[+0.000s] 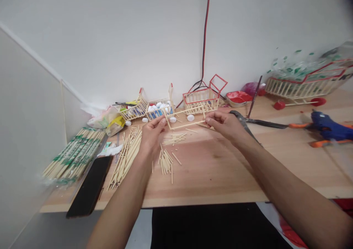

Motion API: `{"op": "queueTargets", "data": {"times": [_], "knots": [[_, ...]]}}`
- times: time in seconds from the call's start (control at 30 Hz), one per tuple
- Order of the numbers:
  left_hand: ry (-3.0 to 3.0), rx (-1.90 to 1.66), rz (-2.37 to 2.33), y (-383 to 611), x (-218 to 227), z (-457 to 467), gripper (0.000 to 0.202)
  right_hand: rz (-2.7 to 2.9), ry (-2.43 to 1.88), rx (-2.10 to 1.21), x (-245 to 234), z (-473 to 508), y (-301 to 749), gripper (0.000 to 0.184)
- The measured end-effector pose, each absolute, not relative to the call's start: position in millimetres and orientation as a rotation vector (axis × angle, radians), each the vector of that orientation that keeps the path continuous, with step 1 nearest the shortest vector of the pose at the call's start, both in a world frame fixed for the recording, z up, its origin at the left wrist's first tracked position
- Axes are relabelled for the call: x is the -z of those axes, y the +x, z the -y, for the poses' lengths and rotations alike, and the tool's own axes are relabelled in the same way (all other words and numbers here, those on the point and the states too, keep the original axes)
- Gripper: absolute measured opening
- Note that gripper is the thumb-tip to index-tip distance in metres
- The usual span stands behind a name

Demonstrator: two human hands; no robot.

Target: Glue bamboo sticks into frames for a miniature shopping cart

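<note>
Left hand (152, 133) and right hand (224, 123) raised over the counter (220, 171), thumb and fingers of each pinched together on opposite ends of a rectangular frame (187, 125) of thin wooden sticks. Held up between both hands, in front of a stick-built cart with a red rim (200, 99). Beside the left hand, on the counter: short cut sticks (166, 162) in two loose groups. Across the left forearm's other side: long sticks (125, 159), spread in a heap. Further left: packaged sticks (74, 155) in green-printed wrapping, and a dark phone (91, 186) jutting past the front edge. Along the wall: two smaller carts with white wheels, one with blue and white contents (160, 109); right of the red-rimmed cart, a dish of red paint (238, 97). Near the right hand: a black-handled tool (264, 123), exact kind unclear. At far right: a blue glue gun (331, 127) and, behind, a larger cart (300, 89) loaded with clear bottles.
</note>
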State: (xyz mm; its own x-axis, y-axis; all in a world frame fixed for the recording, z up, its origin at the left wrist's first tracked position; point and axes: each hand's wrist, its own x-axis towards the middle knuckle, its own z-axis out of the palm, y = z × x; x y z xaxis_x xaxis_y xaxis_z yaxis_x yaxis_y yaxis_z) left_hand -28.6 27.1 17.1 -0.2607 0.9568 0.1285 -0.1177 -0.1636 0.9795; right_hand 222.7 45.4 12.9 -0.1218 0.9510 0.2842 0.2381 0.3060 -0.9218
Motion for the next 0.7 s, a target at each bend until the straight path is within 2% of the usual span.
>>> {"op": "queueTargets", "data": {"times": [0.4, 0.7], "knots": [[1.152, -1.567, -1.241, -31.2, -16.6, -27.3, 0.021, 1.68, -1.13, -0.903, -1.8, -51.5, 221.9, 0.026], [1.271, -1.538, -1.322, -21.7, -24.1, -19.4, 0.013, 1.623, -1.078, -0.818, -10.7, -44.9, 220.7, 0.028]]}}
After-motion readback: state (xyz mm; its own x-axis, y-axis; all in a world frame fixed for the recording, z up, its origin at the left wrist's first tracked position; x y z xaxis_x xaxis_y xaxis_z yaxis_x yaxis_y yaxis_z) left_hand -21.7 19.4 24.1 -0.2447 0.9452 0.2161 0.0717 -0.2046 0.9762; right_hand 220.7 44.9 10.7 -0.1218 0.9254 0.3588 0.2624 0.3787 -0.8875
